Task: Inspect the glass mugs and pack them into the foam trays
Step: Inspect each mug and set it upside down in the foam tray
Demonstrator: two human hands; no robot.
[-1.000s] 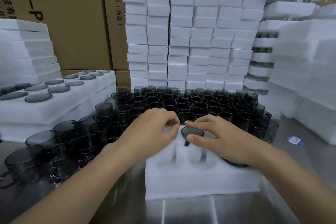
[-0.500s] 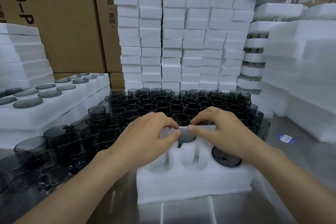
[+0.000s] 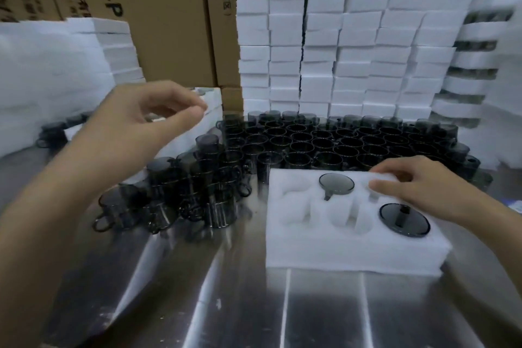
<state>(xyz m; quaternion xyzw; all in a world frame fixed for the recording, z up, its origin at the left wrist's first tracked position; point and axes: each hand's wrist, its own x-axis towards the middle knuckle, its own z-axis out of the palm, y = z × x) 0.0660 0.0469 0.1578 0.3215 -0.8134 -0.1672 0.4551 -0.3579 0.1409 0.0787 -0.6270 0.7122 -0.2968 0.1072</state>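
Now empty left hand (image 3: 135, 121) hovers loosely curled; right hand (image 3: 423, 186) lies relaxed on tray (image 3: 339, 246).

The brushed-metal tabletop (image 3: 254, 305) carries a white foam tray (image 3: 339, 251) lying flat at the right front. Dark glass mugs (image 3: 324, 144) crowd the surface just behind the tray and to its left, most upright in close rows. Stacked white foam blocks (image 3: 353, 51) rise along the back, and more foam (image 3: 42, 79) sits far left.
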